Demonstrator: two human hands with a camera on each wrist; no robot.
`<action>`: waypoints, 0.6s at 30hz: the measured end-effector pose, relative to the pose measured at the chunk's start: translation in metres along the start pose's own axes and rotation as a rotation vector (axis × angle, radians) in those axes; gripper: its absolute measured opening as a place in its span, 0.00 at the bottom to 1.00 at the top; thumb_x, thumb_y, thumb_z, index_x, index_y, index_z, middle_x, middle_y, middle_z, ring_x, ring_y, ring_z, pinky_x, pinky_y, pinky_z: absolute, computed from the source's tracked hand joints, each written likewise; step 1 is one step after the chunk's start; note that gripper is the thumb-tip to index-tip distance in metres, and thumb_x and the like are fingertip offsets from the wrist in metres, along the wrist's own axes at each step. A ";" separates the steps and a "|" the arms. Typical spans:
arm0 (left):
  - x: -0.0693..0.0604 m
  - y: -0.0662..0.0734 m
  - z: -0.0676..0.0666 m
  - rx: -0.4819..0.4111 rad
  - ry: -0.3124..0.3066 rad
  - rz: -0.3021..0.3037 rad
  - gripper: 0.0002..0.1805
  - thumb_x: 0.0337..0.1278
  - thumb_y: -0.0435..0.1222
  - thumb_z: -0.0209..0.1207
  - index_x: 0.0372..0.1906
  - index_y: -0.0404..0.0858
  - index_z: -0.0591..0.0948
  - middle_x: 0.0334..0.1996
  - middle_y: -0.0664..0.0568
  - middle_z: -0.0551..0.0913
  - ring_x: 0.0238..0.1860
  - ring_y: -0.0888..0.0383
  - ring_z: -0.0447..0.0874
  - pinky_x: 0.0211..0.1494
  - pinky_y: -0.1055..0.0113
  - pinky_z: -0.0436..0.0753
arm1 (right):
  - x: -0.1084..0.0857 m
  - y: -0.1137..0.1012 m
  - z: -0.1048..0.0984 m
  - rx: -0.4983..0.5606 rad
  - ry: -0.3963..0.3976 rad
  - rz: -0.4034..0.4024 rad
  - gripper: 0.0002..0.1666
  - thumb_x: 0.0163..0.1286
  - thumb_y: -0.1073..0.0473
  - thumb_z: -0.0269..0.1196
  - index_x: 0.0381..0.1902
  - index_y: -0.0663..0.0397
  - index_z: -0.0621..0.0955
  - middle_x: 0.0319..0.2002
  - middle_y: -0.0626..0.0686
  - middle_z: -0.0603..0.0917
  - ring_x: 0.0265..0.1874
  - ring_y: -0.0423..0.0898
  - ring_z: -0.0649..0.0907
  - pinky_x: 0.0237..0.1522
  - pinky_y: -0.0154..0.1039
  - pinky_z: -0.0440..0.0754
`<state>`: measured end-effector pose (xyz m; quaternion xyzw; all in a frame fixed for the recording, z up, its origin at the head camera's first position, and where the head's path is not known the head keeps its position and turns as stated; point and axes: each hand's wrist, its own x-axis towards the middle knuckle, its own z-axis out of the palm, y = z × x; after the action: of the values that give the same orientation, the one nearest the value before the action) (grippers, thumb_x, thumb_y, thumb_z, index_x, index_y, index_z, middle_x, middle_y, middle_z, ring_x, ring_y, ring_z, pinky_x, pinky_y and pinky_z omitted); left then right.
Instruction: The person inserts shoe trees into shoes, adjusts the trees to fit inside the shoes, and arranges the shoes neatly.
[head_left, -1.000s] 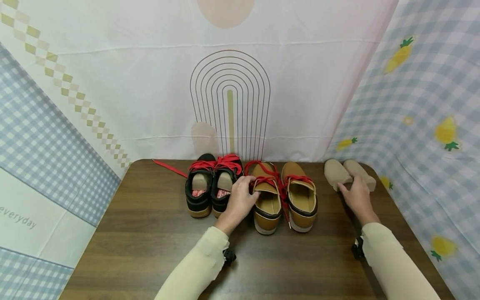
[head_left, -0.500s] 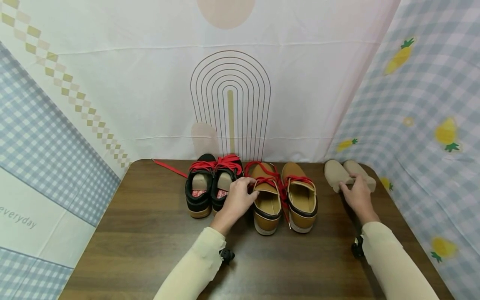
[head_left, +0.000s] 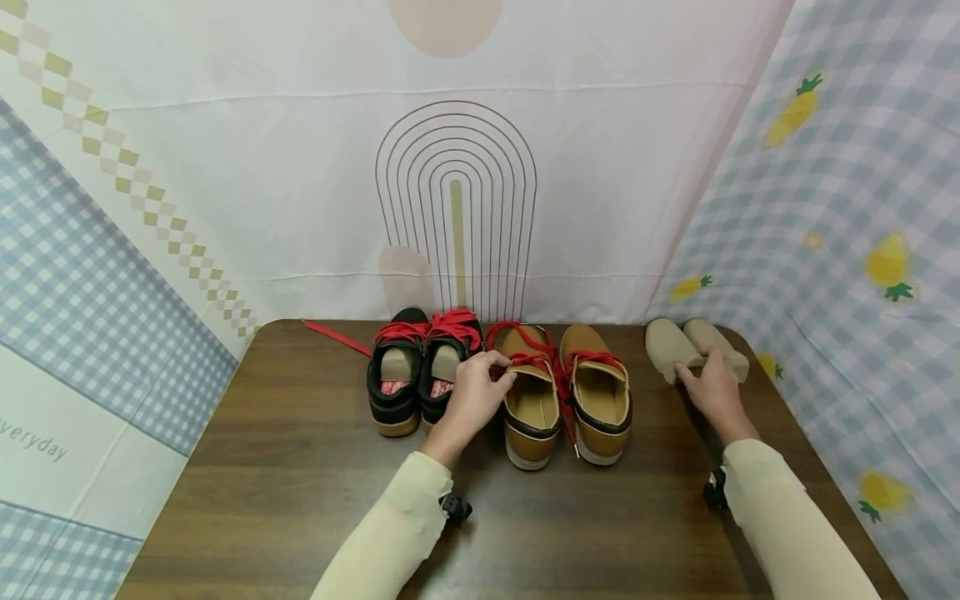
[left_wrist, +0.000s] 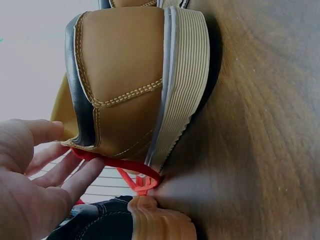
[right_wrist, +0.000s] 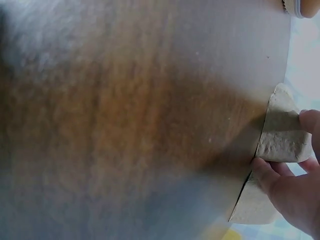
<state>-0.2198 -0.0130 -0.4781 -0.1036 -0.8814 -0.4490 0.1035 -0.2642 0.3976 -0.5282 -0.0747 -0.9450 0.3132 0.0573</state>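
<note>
In the head view, my left hand (head_left: pixel 476 396) is at the near-left side of a tan shoe (head_left: pixel 532 400) with red laces (head_left: pixel 528 361). The left wrist view has the thumb over the shoe's collar (left_wrist: pixel 82 100) and the other fingers outside it by the lace, pinching the edge. At the far right corner my right hand (head_left: pixel 716 392) grips the left one of two beige toe-shaped shoe inserts (head_left: pixel 671 348), thumb on one side and fingers on the other. The second insert (head_left: pixel 716 343) lies just right of it, partly behind the hand. Both inserts sit on the table.
Another tan shoe (head_left: pixel 597 396) stands right beside the first. To the left is a pair of black shoes (head_left: pixel 393 408) with beige inserts inside and red laces; one loose lace (head_left: pixel 337 337) trails left. Fabric walls (head_left: pixel 315 208) rise along the brown table's (head_left: pixel 300 500) back and sides.
My left hand has shifted very slightly along the tan shoe's edge. The right hand stays at the insert. The head view has drifted slightly.
</note>
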 end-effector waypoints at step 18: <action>-0.001 -0.002 0.006 -0.040 0.052 -0.039 0.06 0.61 0.32 0.70 0.41 0.36 0.86 0.38 0.46 0.89 0.39 0.53 0.87 0.40 0.64 0.85 | 0.002 0.004 -0.002 -0.006 -0.015 0.008 0.38 0.79 0.48 0.58 0.67 0.77 0.62 0.64 0.82 0.67 0.61 0.79 0.69 0.60 0.72 0.69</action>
<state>-0.2204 -0.0096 -0.4831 -0.0765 -0.8712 -0.4710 0.1155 -0.2655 0.4018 -0.5290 -0.0765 -0.9461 0.3110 0.0489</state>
